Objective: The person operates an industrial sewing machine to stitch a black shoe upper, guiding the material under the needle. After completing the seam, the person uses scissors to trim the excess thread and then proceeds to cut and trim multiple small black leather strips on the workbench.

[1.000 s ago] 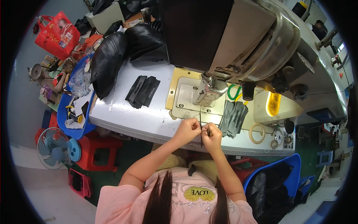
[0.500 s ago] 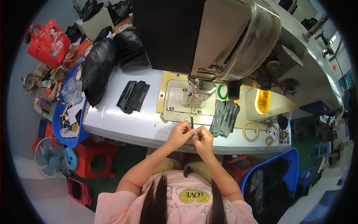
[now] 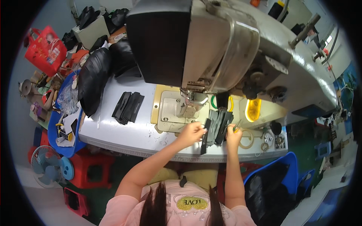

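Over the front of the sewing table, my left hand (image 3: 192,133) is closed, pinching a narrow black strip (image 3: 205,140) that hangs at its fingertips. My right hand (image 3: 233,136) is closed around small thread snips (image 3: 236,129) with a yellowish handle. Its fingertips are at the right edge of a stack of dark strips (image 3: 216,122); whether they also grip a strip I cannot tell. Behind the left hand stands the sewing machine (image 3: 222,49), its presser foot area (image 3: 187,109) over a metal plate. A second pile of black strips (image 3: 128,107) lies further left.
Large black padded pieces (image 3: 94,81) lie at the table's left. A blue bin (image 3: 68,148) with scraps stands beside it, near a fan (image 3: 47,164) and a red stool (image 3: 90,169). At right are a tan ring (image 3: 247,138), a yellow tray (image 3: 253,110) and a blue bin (image 3: 290,169) of black material.
My hands, together before, are now apart. The right hand has moved right to the stack, with the snips showing; the left holds the black strip beside it. The whole view has shifted slightly.
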Motion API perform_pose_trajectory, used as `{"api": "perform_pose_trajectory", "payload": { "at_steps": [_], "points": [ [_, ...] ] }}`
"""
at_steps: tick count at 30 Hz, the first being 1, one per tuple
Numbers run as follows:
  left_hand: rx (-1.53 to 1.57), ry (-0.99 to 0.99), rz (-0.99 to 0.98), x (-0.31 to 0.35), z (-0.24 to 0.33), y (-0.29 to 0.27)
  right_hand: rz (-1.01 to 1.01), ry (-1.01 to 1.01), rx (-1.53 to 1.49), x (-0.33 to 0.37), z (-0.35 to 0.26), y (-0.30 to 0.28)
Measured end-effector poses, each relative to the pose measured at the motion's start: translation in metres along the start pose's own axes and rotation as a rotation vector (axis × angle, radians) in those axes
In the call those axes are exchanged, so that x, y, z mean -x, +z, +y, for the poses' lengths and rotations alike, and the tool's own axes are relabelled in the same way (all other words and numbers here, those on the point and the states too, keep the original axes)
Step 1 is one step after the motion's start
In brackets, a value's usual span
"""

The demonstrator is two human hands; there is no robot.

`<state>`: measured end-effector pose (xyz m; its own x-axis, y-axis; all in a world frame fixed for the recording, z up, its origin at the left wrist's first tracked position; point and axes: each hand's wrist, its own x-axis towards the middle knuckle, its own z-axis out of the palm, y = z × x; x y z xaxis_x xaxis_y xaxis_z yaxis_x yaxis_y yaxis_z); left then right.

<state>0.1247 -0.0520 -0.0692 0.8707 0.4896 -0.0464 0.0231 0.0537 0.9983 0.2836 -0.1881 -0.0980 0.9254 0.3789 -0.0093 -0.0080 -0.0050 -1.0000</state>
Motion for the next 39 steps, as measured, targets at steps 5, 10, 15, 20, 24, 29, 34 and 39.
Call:
{"api": "perform_pose_trajectory", "payload": {
  "at_steps": [5,10,15,20,24,29,34,39],
  "points": [
    [-0.529,0.391,0.386,-0.035,-0.012,0.026,0.012,-0.338,0.260,-0.013,0.013,0.007],
    [-0.739,0.494,0.595,0.013,-0.015,-0.044,0.148,-0.374,0.260,0.008,-0.001,-0.005],
    [-1.365,0.031,0.827,0.024,0.001,-0.174,0.136,-0.407,0.172,0.024,-0.011,0.017],
    [-1.511,-0.209,0.838,0.037,-0.006,-0.213,-0.045,-0.506,0.190,0.038,-0.020,0.032],
    [-1.563,-0.058,0.665,0.066,-0.029,-0.192,-0.036,-0.476,0.183,0.045,-0.015,0.025],
    [-1.525,0.122,0.731,0.078,-0.020,-0.176,-0.040,-0.468,0.188,0.049,-0.011,0.027],
    [-1.313,0.137,0.791,0.073,-0.014,-0.167,-0.076,-0.504,0.204,0.056,-0.015,0.031],
    [-1.349,0.125,0.738,0.066,-0.016,-0.173,-0.135,-0.568,0.221,0.061,-0.017,0.036]
  ]
}}
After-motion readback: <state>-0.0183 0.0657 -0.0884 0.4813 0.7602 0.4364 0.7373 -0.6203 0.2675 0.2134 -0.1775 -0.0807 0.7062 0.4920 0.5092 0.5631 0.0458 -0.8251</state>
